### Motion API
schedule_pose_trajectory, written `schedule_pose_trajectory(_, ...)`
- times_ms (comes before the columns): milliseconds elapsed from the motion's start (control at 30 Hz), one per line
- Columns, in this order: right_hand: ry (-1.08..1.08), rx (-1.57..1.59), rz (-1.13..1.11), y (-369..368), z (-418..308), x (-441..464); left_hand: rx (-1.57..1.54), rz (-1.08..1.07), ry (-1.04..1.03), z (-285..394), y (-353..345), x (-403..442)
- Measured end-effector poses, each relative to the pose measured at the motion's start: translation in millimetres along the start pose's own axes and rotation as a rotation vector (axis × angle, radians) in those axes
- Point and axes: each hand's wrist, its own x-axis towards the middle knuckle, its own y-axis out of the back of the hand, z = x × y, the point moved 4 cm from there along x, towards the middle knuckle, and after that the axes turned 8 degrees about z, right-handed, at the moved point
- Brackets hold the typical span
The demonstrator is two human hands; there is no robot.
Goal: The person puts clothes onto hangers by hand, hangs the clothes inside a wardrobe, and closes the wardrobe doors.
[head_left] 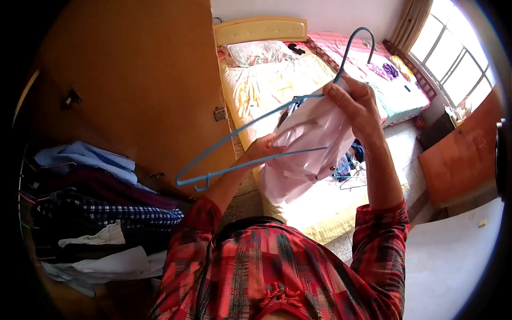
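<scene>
A blue hanger is held up in front of me, its hook pointing up and its left arm sticking out bare to the left. My right hand is closed round the hanger's neck and the top of a pale pinkish-white garment. The garment hangs between my hands, with the hanger's right part inside or behind it. My left hand is at the garment's left side, behind the lower bar, its fingers partly hidden by the cloth.
At the left, folded and hung clothes lie below an open brown wardrobe door. Behind my hands is a bed with a pillow. A second bed, a window and a white panel are at the right.
</scene>
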Motion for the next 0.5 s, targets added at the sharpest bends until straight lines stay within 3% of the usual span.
schedule_pose_trajectory(33,-0.037,-0.024,0.031,8.3,3.6,0.2,-0.003,-0.011,0.002,1.4,1.5,-1.1)
schedule_pose_trajectory(100,-0.108,-0.089,0.065,24.2,11.3,-3.8,0.155,0.012,0.287,-9.2,22.5,-7.8)
schedule_pose_trajectory(133,-0.115,-0.091,0.070,28.7,15.0,-7.1,0.156,0.004,0.291,-11.8,33.9,-10.5)
schedule_pose_trajectory(200,-0.116,-0.116,0.128,36.6,25.9,-15.3,-0.329,0.235,0.208,-13.8,59.6,-14.2)
schedule_pose_trajectory(300,-0.122,-0.151,0.006,48.3,58.4,-25.7,-0.606,0.409,0.148,43.9,60.9,-31.4)
schedule_pose_trajectory(400,-0.170,-0.013,-0.037,42.7,79.1,-37.5,-0.585,0.341,0.074,48.9,80.6,-32.8)
schedule_pose_trajectory(500,-0.156,-0.171,-0.116,36.6,70.9,-41.2,-0.550,0.416,0.049,72.6,80.5,-41.5)
